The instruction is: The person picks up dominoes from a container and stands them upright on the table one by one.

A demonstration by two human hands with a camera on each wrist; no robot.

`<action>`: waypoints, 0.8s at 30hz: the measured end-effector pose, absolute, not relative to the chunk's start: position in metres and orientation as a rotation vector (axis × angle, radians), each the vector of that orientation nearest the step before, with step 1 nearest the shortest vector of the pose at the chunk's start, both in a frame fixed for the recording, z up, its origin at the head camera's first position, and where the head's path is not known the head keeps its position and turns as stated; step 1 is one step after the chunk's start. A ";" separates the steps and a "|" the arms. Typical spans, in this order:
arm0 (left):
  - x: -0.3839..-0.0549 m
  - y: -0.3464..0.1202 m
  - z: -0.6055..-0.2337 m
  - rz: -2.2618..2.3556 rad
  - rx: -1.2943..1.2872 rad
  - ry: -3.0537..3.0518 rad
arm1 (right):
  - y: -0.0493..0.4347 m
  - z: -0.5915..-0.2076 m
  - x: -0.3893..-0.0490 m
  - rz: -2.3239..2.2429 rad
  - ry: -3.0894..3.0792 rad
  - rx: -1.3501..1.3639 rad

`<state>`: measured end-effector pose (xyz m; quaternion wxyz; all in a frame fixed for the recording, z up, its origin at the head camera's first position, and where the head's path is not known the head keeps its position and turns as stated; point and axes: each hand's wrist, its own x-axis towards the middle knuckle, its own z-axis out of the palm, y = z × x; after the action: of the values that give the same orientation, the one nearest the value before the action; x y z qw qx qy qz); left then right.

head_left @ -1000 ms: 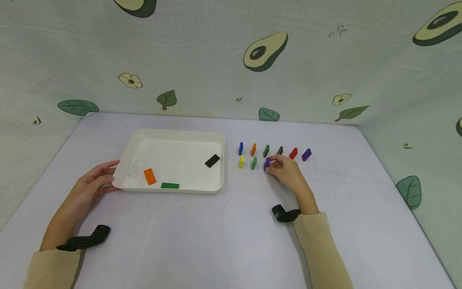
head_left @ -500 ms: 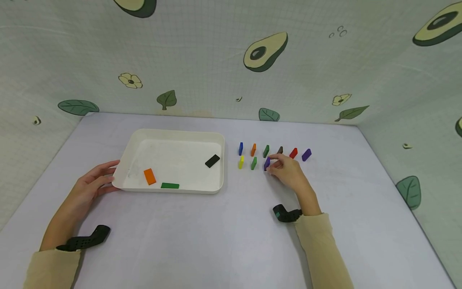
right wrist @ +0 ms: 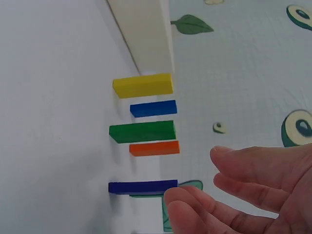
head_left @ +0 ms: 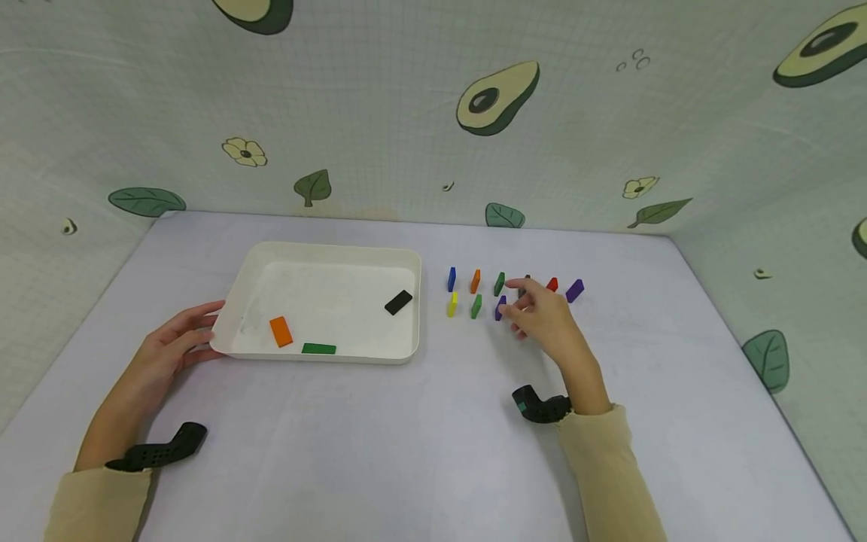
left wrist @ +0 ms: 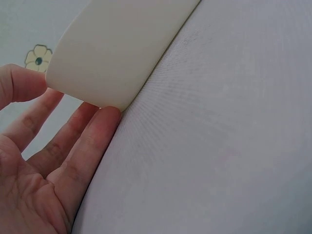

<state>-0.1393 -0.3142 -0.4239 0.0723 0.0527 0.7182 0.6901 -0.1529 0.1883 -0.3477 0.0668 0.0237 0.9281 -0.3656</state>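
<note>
My left hand [head_left: 169, 344] rests against the left end of a shallow white tray [head_left: 325, 357]. In the left wrist view its thumb touches the rim, and its fairly straight fingers [left wrist: 105, 126] meet the outer wall. My right hand [head_left: 545, 320] is beside an upright purple block [head_left: 500, 308], thumb and fingers spread apart. The right wrist view shows a gap between the fingertips and that block. Left of it stand a light green block [head_left: 477, 306] and a yellow block [head_left: 452, 305].
Behind stand a blue block [head_left: 451, 279], an orange block [head_left: 476, 281], a dark green block [head_left: 499, 284], a partly hidden dark block, a red block [head_left: 553, 284] and another purple block [head_left: 575, 290]. Orange [head_left: 281, 331], green [head_left: 318, 348] and black [head_left: 398, 302] blocks lie in the tray.
My right hand has let go of the front purple block, its fingers spreading and lifting slightly away. The block stays standing in the row. The left hand and tray have not moved.
</note>
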 end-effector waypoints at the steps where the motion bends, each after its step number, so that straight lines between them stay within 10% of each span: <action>1: -0.139 -0.314 -0.424 2.065 0.151 2.167 | 0.186 -0.346 -0.152 -1.104 2.805 0.062; 24: -0.138 -0.314 -0.424 2.015 0.124 2.226 | 0.131 -0.344 -0.141 -1.319 2.792 -0.294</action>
<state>-0.1381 -0.3140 -0.4238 0.0683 0.0412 0.7390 0.6690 -0.1405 0.1311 -0.3436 0.0200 -0.0948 0.8999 -0.4252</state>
